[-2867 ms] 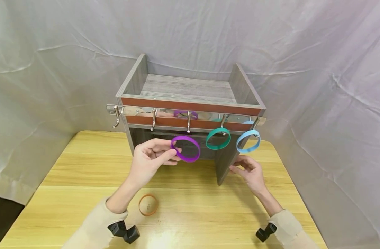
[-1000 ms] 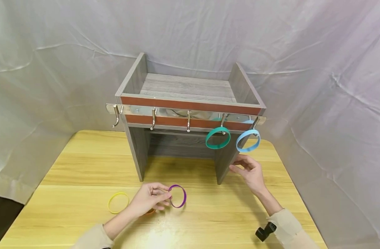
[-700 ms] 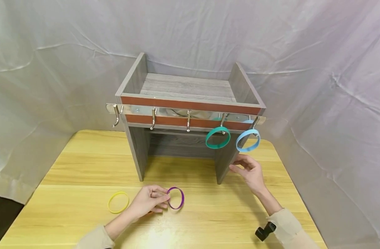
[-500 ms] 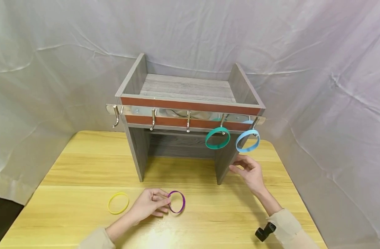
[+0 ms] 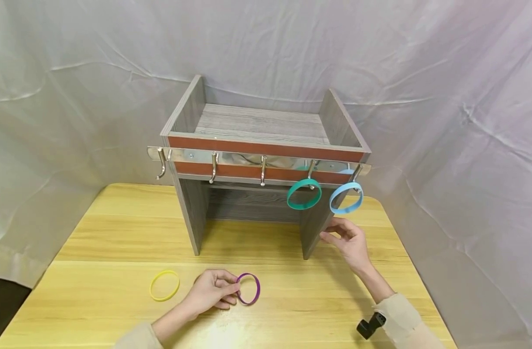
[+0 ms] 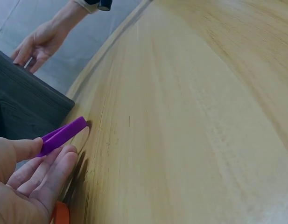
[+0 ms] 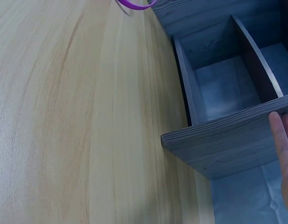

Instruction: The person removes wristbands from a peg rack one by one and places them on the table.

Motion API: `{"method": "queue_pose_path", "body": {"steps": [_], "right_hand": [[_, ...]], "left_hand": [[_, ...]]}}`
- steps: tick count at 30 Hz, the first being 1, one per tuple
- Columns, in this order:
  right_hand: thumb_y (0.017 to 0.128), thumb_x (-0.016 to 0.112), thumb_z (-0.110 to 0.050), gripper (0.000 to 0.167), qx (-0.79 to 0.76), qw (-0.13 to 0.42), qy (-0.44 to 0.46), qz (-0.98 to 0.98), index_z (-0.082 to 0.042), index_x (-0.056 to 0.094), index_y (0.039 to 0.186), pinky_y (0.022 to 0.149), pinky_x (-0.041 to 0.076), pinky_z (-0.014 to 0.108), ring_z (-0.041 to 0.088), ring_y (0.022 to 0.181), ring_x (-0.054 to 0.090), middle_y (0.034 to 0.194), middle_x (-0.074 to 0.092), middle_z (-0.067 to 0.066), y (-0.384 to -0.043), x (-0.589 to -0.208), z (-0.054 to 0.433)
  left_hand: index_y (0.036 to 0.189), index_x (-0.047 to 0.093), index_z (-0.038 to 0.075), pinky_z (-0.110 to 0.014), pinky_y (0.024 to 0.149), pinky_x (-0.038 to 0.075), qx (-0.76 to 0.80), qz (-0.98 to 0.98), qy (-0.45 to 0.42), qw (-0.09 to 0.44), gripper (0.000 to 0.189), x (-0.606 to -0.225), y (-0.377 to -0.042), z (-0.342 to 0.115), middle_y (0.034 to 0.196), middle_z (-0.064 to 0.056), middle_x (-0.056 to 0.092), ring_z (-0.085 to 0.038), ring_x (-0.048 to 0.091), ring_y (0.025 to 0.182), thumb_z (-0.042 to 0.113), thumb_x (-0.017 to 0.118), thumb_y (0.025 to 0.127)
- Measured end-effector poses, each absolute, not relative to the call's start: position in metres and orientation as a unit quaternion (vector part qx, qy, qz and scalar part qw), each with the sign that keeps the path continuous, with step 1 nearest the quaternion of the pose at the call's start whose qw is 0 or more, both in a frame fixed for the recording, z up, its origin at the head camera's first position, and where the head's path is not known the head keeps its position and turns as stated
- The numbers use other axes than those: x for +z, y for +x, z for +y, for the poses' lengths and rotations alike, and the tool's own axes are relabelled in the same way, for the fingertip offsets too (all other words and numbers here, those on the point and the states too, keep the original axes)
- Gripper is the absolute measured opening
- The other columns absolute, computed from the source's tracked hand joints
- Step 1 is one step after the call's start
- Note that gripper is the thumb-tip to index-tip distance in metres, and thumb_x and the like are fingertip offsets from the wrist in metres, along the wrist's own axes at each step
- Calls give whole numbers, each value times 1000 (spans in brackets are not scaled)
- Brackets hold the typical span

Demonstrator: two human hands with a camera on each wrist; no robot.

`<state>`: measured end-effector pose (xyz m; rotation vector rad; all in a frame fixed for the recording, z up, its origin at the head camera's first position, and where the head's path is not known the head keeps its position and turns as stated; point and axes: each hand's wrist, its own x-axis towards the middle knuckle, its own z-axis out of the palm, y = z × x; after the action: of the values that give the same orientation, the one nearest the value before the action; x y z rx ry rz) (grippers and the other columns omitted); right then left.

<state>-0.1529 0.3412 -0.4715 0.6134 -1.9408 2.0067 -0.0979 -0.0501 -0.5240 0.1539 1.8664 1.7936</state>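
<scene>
In the head view my left hand (image 5: 210, 293) pinches a purple silicone wristband (image 5: 258, 289) between thumb and fingers, low over the front of the table. The band stands on edge and sticks out to the right of the fingertips. Beneath this hand an orange wristband (image 6: 61, 214) shows in the left wrist view; the hand hides it from the head camera. My right hand (image 5: 350, 243) touches the right side panel of a grey wooden shelf (image 5: 261, 123), thumb at its front edge. A green wristband (image 5: 297, 207) and a light blue one (image 5: 345, 211) hang from the two rightmost hooks.
A metal hook rail (image 5: 198, 155) runs across the shelf's red-brown front; its three left hooks carry no band. On the wooden table (image 5: 117, 232), a yellow wristband (image 5: 162, 299) lies left of my left hand. Grey cloth (image 5: 266, 43) surrounds the table.
My left hand has brought the purple wristband down from before the hooks to just above the table. The yellow wristband has come into sight, the orange one is now covered. My right hand stays put.
</scene>
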Motion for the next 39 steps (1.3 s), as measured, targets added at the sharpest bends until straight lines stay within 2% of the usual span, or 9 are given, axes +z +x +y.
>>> {"method": "queue_pose_path", "body": {"steps": [6, 18, 29, 34, 39], "right_hand": [[86, 71, 23, 33, 690, 137, 217, -677, 7, 71, 115, 73, 70, 28, 8, 96, 73, 108, 77, -5, -153, -472, 341], [87, 71, 21, 31, 691, 126, 207, -681, 8, 69, 115, 74, 71, 33, 8, 96, 73, 108, 77, -5, -153, -470, 342], [86, 68, 26, 33, 696, 141, 218, -669, 10, 70, 115, 71, 70, 30, 9, 94, 73, 107, 78, -2, -153, -471, 340], [86, 68, 25, 33, 694, 141, 218, -671, 10, 70, 115, 72, 70, 29, 9, 94, 73, 107, 78, -3, -152, -471, 340], [86, 68, 25, 32, 694, 139, 216, -673, 10, 69, 115, 72, 70, 30, 9, 94, 73, 107, 78, -3, -153, -471, 341]], "left_hand": [[122, 66, -12, -31, 63, 70, 661, 698, 56, 269, 34, -523, -98, -48, 91, -17, 80, -15, 77, 69, 13, 74, 99], [120, 68, -10, -29, 62, 69, 638, 717, 48, 275, 33, -521, -100, -50, 87, -12, 80, -11, 75, 65, 14, 74, 99], [121, 66, -12, -29, 63, 69, 629, 722, 58, 282, 34, -519, -98, -59, 92, -17, 79, -13, 75, 67, 13, 73, 100], [122, 66, -12, -32, 66, 70, 628, 729, 69, 264, 35, -514, -102, -65, 95, -20, 80, -17, 78, 72, 14, 73, 100], [127, 64, -13, -37, 69, 71, 626, 741, 80, 229, 39, -503, -109, -70, 99, -24, 80, -29, 80, 79, 17, 72, 101]]}}
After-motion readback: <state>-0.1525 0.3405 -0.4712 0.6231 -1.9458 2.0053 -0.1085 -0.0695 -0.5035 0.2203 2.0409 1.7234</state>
